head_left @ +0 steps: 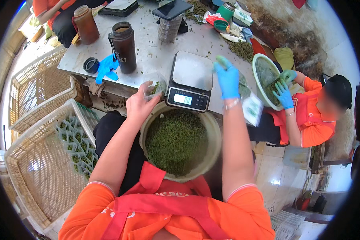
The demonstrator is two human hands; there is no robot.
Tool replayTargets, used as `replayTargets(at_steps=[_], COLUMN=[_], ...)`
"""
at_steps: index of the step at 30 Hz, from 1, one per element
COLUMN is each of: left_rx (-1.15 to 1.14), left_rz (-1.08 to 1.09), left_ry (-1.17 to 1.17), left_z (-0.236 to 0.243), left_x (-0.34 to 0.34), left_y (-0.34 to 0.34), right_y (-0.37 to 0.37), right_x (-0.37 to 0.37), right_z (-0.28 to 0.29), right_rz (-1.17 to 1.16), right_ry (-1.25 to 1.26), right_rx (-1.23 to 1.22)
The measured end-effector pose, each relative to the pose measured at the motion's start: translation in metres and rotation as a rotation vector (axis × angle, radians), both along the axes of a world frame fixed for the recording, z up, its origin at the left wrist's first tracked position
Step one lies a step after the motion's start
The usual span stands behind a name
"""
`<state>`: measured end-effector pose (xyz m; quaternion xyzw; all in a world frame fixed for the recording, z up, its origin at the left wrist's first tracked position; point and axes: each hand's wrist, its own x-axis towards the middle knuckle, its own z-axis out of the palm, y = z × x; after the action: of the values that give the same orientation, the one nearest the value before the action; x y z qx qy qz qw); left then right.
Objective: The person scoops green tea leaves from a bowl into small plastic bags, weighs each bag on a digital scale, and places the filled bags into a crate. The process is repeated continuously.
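My bare left hand [142, 100] is closed around the side of a small clear plastic bag [158, 86] with some green peppercorn-like berries inside. Directly to its right, on the table edge, stands a digital scale [193, 74] with a lit display and a bare weighing plate. My right hand [228, 80], in a blue glove with green-stained fingertips, is raised just right of the scale; motion smears its fingers. Below the scale, between my knees, a wide pale basin [213, 140] holds a heap of the green berries [176, 140]. Clear plastic bags [250, 108] lie beside my right wrist.
A dark bottle [125, 48], a blue glove [107, 68] and a phone on a clear jar [169, 30] occupy the metal table. Left, a plastic crate [40, 160] holds several filled bags [78, 148]. At right, a co-worker [308, 108] reaches into a white basin [257, 76].
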<state>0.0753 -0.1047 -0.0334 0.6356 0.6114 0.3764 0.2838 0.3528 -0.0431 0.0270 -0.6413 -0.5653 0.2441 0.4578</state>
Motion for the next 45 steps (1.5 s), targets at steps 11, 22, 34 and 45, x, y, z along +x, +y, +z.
replayTargets(at_steps=[11,22,34,45], left_rx=[0.030,-0.169,-0.158,-0.529], left_rz=[-0.158,-0.053,0.992,0.834], left_ry=[0.190,-0.583,0.353,0.262], left_z=[0.006,-0.021,-0.031,-0.155], left_x=[-0.007,-0.035,-0.347,-0.391], left_y=[0.004,-0.009,-0.172,-0.164], right_y=[0.067,-0.035,-0.185,-0.206], right_x=[0.105,-0.041,-0.040,-0.068], right_z=[-0.047,-0.050,-0.104,-0.123], right_rz=[-0.428,0.231,0.200,0.356], right_ry=[-0.714,-0.668,0.119,-0.044], right_rx=[-0.441,0.531,-0.076,-0.288])
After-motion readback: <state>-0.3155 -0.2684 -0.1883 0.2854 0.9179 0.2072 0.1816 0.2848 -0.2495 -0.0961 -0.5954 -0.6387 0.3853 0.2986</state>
